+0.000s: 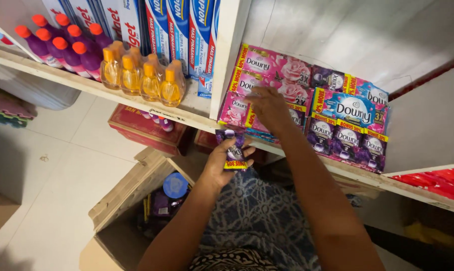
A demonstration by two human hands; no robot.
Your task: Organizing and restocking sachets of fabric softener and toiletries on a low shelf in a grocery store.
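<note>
Purple sachet gripped in left hand, fingers closed around it, just below the front edge of the wooden shelf. Right hand lies flat, fingers spread, on the pink sachets stacked in the shelf compartment. Blue sachets and more purple packs sit to its right. Orange bottles stand in the neighbouring compartment. Open cardboard box on floor below.

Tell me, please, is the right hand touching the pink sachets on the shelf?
Touching: the head view shows the right hand pressed flat on the pink sachets.
</note>
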